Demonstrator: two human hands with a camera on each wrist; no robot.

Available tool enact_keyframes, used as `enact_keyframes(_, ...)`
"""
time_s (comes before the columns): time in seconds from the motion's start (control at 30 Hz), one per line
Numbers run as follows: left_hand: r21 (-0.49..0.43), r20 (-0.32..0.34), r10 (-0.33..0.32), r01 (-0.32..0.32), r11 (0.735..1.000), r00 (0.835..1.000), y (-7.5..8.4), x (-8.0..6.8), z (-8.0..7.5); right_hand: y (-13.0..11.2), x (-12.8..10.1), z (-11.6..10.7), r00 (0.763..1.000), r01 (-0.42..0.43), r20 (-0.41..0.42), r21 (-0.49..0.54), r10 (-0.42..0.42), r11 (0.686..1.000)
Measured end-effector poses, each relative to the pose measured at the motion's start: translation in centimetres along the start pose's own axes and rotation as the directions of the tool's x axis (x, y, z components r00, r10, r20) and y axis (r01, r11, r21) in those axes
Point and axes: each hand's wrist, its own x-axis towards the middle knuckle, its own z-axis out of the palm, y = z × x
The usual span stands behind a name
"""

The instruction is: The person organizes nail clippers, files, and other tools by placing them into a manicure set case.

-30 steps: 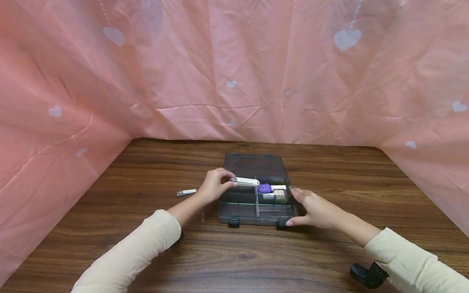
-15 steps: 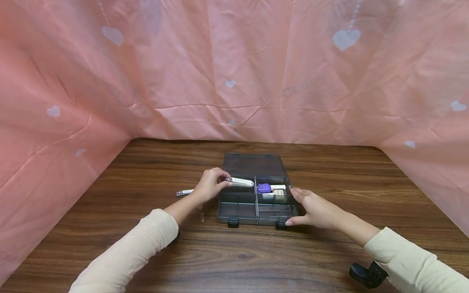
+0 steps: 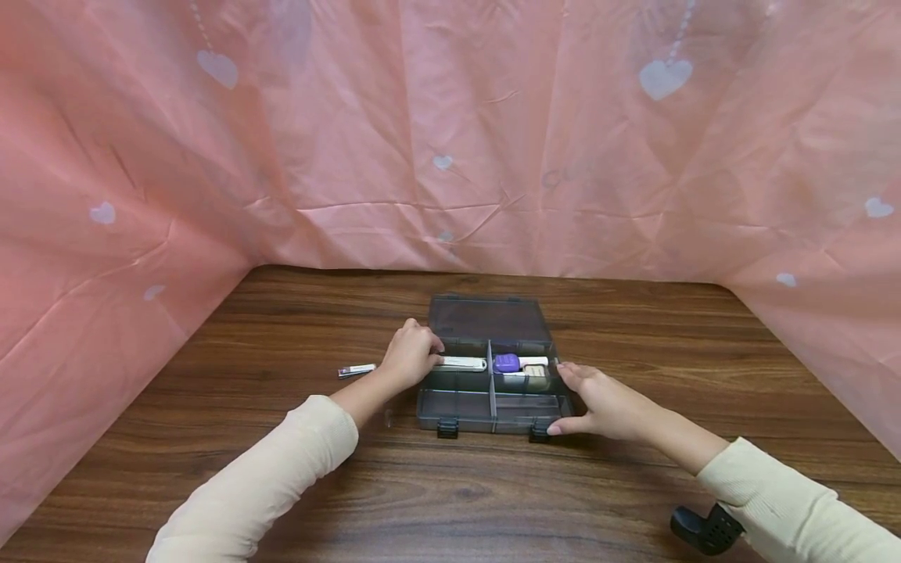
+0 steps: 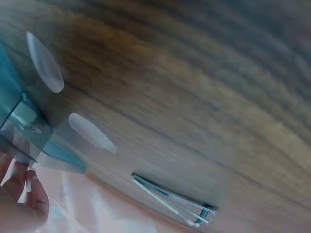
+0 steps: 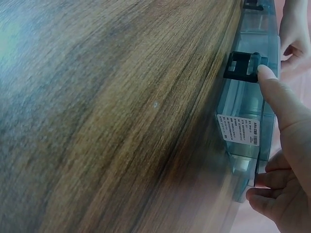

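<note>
Two hands work at a smoky grey compartment box (image 3: 493,391) that sits in the centre of the head view on a dark wood-grain table (image 3: 211,469); at the far left of the cluster, left of centre, a small metal nail clipper (image 3: 357,370) lies flat on the table, apart from the box, and in the left wrist view it shows at lower centre (image 4: 172,200); just right of it the left hand (image 3: 408,358) curls over the left wall of the box, its fingers closed on the end of a slim white tool (image 3: 461,363) that lies across the upper left compartment; its sleeve (image 3: 260,485) is cream and runs to the lower left of the frame; the box lid (image 3: 489,319) stands open toward the back, above the compartments; right of the white tool, in the upper right compartment, sit a purple-capped item (image 3: 506,362) and pale tubes (image 3: 535,374) beside it, too small to tell apart further; the front row of compartments shows nothing I can make out; two black latches (image 3: 447,428) hang on the front wall; further right the right hand (image 3: 605,403) rests against the right front corner of the box, fingers nearly straight, thumb on the front by the right latch, as the right wrist view shows at upper right (image 5: 272,97); at the lower right edge lies a black strap piece (image 3: 704,530); pink sheeting with pale hearts (image 3: 211,156) fills the upper frame.
</note>
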Motion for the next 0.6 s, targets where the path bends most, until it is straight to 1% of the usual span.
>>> enact_keyframes(0.1, -0.024, 0.005, -0.024, 0.024, 0.999, 1.0, 0.1, 0.1, -0.1, 0.0, 0.0, 0.0, 1.0, 0.0, -0.001, -0.005, 0.0, 1.0)
enact_keyframes(0.2, -0.063, -0.027, -0.003, 0.001, 0.998, 1.0, -0.2, 0.0, -0.3, 0.0, 0.0, 0.0, 1.0, -0.001, 0.001, -0.006, 0.001, 1.0)
enact_keyframes(0.33, -0.143, -0.092, 0.038, -0.051, 0.988, 0.995, -0.6, -0.4, -0.7, 0.0, 0.0, 0.0, 1.0, -0.006, 0.007, -0.001, 0.006, 1.0)
enact_keyframes(0.43, -0.192, -0.153, 0.06, -0.089, 0.977, 0.986, -1.2, -0.9, -1.2, 0.0, 0.1, -0.1, 1.0, -0.008, 0.01, -0.001, 0.008, 1.0)
enact_keyframes(0.53, -0.211, -0.206, 0.068, -0.112, 0.971, 0.976, -1.9, -1.4, -1.7, 0.0, 0.1, -0.1, 1.0, -0.009, 0.012, -0.004, 0.009, 1.0)
enact_keyframes(0.6, -0.209, -0.233, 0.064, -0.115, 0.971, 0.97, -2.5, -1.8, -2.1, 0.0, 0.1, -0.1, 1.0, -0.008, 0.012, -0.006, 0.008, 1.0)
